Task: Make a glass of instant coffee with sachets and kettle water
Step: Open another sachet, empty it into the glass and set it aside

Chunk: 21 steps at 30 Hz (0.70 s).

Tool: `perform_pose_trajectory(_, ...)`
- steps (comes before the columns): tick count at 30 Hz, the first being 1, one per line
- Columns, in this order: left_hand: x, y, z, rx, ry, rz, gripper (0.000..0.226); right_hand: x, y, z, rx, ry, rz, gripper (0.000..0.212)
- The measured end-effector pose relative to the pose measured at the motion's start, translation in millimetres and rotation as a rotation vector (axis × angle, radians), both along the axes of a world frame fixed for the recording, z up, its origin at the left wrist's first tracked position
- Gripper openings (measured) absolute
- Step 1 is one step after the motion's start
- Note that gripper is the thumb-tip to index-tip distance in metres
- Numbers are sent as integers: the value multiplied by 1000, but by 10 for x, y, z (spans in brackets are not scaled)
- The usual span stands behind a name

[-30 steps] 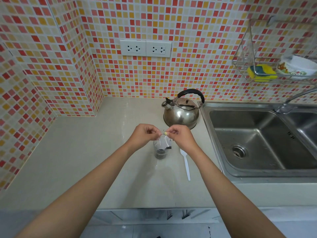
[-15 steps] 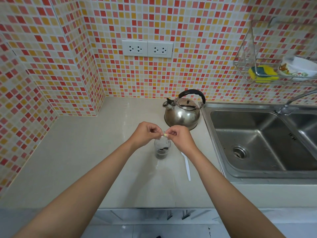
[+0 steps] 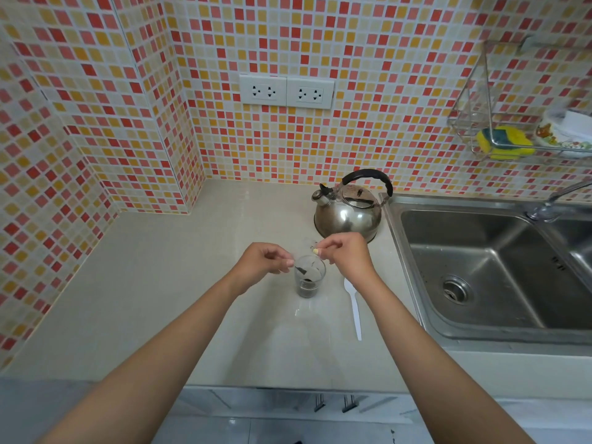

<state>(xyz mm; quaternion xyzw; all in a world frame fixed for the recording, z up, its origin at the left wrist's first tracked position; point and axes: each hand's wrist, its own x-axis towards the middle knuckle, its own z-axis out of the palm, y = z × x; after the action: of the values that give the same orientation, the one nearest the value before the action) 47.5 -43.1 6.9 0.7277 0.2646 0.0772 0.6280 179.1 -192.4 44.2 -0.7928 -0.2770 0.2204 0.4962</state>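
1. Since half a second ago, both hands are separating above the glass (image 3: 309, 277): the right hand is lifting up and away toward the kettle, and the left hand is staying by the rim.
2. Left of the glass, the left hand (image 3: 263, 262) is hovering with fingers curled, its fingertips just beside the rim; it seems to be pinching a thin clear sachet edge, though the view is too blurred to be sure.
3. Standing upright on the countertop (image 3: 134, 283), the glass is holding dark coffee granules at its bottom, with a dark-tipped scrap of sachet (image 3: 304, 270) hanging inside it.
4. Just right of the glass and a little above its rim, the right hand (image 3: 347, 256) is pinching a small torn piece of sachet between thumb and forefinger.
5. Right of the glass, a white plastic spoon (image 3: 354, 307) is lying flat on the countertop, partly under the right wrist.
6. Behind the glass and to its right, the steel kettle (image 3: 347, 216) is sitting with its black handle upright, touching the edge of the sink (image 3: 480, 267).
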Motion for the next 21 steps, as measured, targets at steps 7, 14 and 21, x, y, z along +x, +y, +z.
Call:
perform_pose_trajectory(7,-259,187,-31,-154,-60,251,18,-284,191,-57,-114,165,-16,12)
perform_pose_trajectory(14,-597,561,-219,-37,103,338,7,-850,632,-471,-324,189,-22,21)
perform_pose_trajectory(21,-547,652,-600,28,305,345,13,-1025,852,-867,-505,108,-41,13)
